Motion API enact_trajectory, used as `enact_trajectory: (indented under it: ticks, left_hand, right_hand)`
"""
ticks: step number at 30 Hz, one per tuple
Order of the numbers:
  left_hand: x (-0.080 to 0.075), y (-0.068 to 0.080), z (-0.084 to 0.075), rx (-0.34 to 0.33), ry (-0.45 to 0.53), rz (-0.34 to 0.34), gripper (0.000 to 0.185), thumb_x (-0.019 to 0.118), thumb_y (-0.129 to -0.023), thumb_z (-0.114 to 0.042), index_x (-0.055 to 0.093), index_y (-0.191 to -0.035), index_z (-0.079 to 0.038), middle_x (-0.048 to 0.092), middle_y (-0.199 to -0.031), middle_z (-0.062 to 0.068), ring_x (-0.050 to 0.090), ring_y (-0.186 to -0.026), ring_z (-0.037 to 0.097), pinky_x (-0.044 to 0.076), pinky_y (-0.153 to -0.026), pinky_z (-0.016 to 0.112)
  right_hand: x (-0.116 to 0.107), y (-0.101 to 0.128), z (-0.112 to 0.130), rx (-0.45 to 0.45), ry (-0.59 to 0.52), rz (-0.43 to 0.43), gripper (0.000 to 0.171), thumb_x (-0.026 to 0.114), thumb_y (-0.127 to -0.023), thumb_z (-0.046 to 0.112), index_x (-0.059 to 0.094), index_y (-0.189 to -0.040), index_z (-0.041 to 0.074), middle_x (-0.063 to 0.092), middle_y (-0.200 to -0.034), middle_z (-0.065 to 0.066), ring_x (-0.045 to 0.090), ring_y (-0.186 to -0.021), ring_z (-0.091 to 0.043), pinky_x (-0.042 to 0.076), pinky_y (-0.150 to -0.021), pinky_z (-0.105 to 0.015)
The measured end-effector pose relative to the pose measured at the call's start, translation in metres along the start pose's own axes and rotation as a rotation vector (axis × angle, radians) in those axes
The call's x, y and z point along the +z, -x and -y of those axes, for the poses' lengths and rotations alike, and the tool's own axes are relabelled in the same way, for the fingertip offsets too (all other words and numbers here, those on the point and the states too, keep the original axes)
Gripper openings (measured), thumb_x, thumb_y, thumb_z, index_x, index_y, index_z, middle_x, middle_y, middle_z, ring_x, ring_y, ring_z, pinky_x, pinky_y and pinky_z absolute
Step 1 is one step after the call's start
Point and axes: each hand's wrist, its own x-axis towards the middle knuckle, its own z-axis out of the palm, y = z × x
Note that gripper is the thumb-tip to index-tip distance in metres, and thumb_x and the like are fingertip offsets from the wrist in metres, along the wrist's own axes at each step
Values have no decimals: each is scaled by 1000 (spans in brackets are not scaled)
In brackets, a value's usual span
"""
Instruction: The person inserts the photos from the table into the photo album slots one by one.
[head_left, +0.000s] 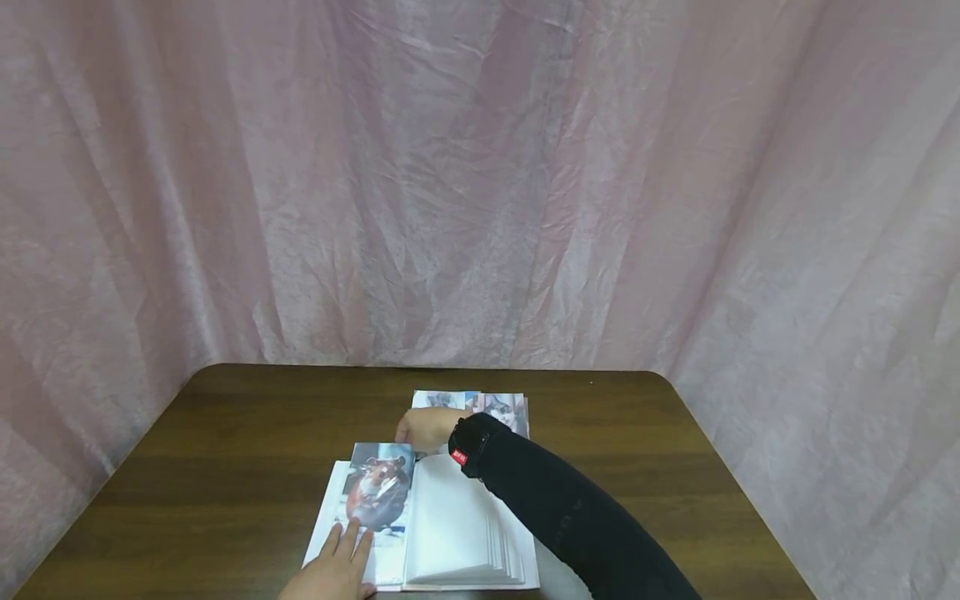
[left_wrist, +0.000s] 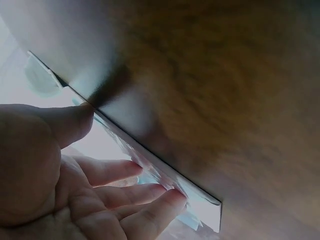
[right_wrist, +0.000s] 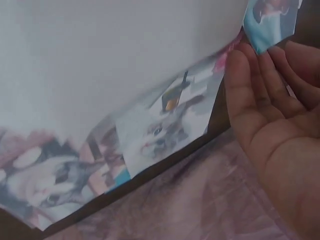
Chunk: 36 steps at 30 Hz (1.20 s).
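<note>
An album [head_left: 450, 525] lies open on the table, its white pages facing up. A hamster photo [head_left: 378, 483] lies on its left page and sticks out past the page's far edge. My left hand [head_left: 335, 567] rests its straight fingers on the lower part of that photo; in the left wrist view the thumb [left_wrist: 75, 122] is at the album's near edge. My right hand [head_left: 427, 429] reaches across to the photo's far right corner. In the right wrist view its loosely bent fingers [right_wrist: 240, 75] are at the photo's edge.
Several cat photos [right_wrist: 167, 127] lie just beyond the album, partly behind my right arm. The brown wooden table [head_left: 187, 467] ends at a pinkish curtain [head_left: 450, 208]. My black right sleeve [head_left: 577, 517] crosses over the right page.
</note>
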Motion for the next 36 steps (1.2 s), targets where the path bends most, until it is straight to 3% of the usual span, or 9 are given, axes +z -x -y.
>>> enact_trajectory:
  ticks: [7, 17, 29, 36]
  left_hand:
    - [-3, 0, -1, -27, 30, 2, 68, 79, -83, -30, 55, -127, 16, 46, -137, 40, 41, -126, 63, 47, -92, 66]
    - [-5, 0, 1, -23, 41, 14, 69, 79, -83, -31, 55, -127, 16, 46, -136, 41, 41, -125, 64, 46, -93, 66]
    - [-2, -1, 3, 11, 39, -34, 70, 79, -82, -32, 55, -125, 17, 46, -134, 42, 43, -123, 64, 46, -94, 64]
    - [-3, -1, 2, -4, 45, -12, 72, 79, -83, -33, 54, -128, 16, 44, -136, 42, 41, -124, 64, 46, -94, 64]
  right_hand:
    - [6, -4, 11, 11, -12, -10, 38, 56, -91, -9, 69, -124, 6, 69, -121, -5, 63, -113, -14, 50, -91, -21]
    - [9, -8, 18, -5, 45, -9, 40, 61, -90, -8, 68, -126, 7, 68, -121, -3, 61, -108, -9, 50, -89, -20]
    - [21, -12, 17, -9, 108, -4, 31, 64, -91, -1, 72, -115, 15, 69, -108, 6, 61, -99, -6, 50, -88, -20]
    - [25, -14, 19, -16, 99, -3, 30, 63, -89, -4, 73, -109, 15, 69, -102, 7, 61, -94, -4, 49, -82, -18]
